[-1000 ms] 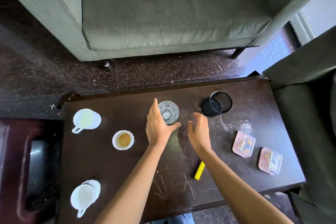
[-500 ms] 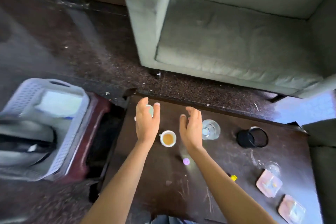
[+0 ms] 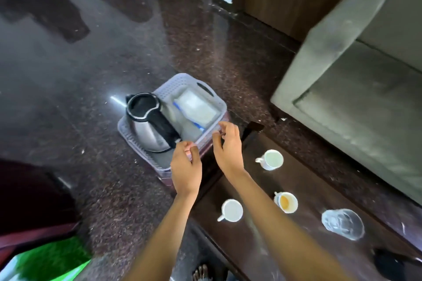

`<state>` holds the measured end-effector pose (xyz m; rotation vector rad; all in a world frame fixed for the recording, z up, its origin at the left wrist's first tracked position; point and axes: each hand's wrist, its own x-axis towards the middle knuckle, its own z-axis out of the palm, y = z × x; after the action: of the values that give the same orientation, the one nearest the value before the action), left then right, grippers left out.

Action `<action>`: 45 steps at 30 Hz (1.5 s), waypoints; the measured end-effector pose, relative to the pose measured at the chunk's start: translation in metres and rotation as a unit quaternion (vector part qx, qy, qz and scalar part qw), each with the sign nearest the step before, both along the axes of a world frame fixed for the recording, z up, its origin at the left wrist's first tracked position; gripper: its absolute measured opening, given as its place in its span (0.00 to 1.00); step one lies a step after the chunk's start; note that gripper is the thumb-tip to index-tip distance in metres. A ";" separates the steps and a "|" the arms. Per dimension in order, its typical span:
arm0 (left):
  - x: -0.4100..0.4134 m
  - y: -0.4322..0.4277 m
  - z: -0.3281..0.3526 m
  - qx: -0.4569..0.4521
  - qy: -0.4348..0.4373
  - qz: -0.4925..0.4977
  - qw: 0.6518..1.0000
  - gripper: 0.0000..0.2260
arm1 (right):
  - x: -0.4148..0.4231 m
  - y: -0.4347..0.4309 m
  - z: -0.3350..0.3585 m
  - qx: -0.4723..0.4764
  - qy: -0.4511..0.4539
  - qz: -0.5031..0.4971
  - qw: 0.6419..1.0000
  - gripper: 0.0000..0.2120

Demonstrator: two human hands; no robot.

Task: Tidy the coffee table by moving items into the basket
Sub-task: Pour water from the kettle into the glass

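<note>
A lavender plastic basket (image 3: 170,82) stands on a dark red stand at the left end of the dark coffee table (image 3: 308,191). Inside it lie a steel kettle (image 3: 148,128) with a black handle and a white packet (image 3: 195,108). My left hand (image 3: 186,164) has its fingers pinched on the basket's near rim. My right hand (image 3: 228,146) is at the same rim farther along, thumb and curled fingers apart. On the table stand a white cup (image 3: 270,159), a second white cup (image 3: 231,210), a cup of tea (image 3: 286,202) and a clear glass (image 3: 342,223).
A grey-green sofa (image 3: 354,98) runs along the table's far side. A black mesh holder (image 3: 392,264) shows at the lower right edge. Dark polished floor surrounds the basket. Maroon furniture (image 3: 29,201) and a green object (image 3: 45,262) sit at the lower left.
My view has swung left from the table's middle to the basket. Both hands moved left from beside the glass, past the cups, to the basket's near rim.
</note>
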<state>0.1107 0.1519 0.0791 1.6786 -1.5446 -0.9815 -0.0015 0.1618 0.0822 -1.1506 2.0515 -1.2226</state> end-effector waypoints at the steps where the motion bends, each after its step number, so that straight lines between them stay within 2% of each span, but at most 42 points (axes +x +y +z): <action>1: 0.009 -0.002 0.000 0.003 -0.009 0.008 1.000 0.07 | 0.010 -0.009 0.000 -0.005 -0.009 0.016 1.000 0.14; 5: 0.046 -0.017 -0.007 0.016 -0.016 0.052 0.998 0.06 | 0.050 -0.042 -0.005 0.011 -0.045 0.087 0.995 0.12; 8: 0.066 -0.024 -0.009 0.029 -0.018 0.084 0.996 0.05 | 0.070 -0.058 -0.006 0.020 -0.073 0.085 0.994 0.12; 12: 0.087 -0.030 -0.014 0.041 -0.017 0.095 0.994 0.05 | 0.083 -0.075 -0.012 0.054 -0.084 0.069 0.993 0.20; 14: 0.094 -0.032 -0.015 0.038 -0.023 0.096 0.994 0.04 | 0.087 -0.082 -0.015 0.072 -0.121 0.075 0.987 0.23; 17: 0.100 -0.034 -0.015 0.046 -0.021 0.099 0.994 0.06 | 0.089 -0.093 -0.016 0.089 -0.214 0.038 0.972 0.27; 19: 0.104 -0.035 -0.016 0.050 -0.006 0.101 0.994 0.07 | 0.090 -0.099 -0.016 0.103 -0.241 0.022 0.965 0.29; 22: 0.110 -0.037 -0.015 0.053 -0.004 0.093 0.994 0.07 | 0.094 -0.103 -0.018 0.082 -0.251 -0.027 0.964 0.29; 28: 0.119 -0.047 -0.004 0.042 -0.001 0.081 0.996 0.03 | 0.101 -0.116 -0.007 0.051 -0.216 -0.119 0.968 0.29; 34: 0.114 -0.052 0.016 0.023 0.001 0.064 0.998 0.04 | 0.084 -0.102 0.021 0.006 -0.314 -0.191 0.930 0.26; 39: 0.088 -0.047 0.032 0.016 0.002 0.025 1.000 0.06 | 0.045 -0.069 0.053 -0.049 -0.267 -0.221 0.937 0.30; 45: 0.038 -0.024 0.034 -0.001 -0.007 -0.051 0.999 0.06 | -0.017 0.001 0.073 -0.065 -0.203 -0.283 0.935 0.30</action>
<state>0.1485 0.1279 0.1134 1.6233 -1.6540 -1.0215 -0.0183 0.1628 0.1551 -0.2938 2.0491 -1.7140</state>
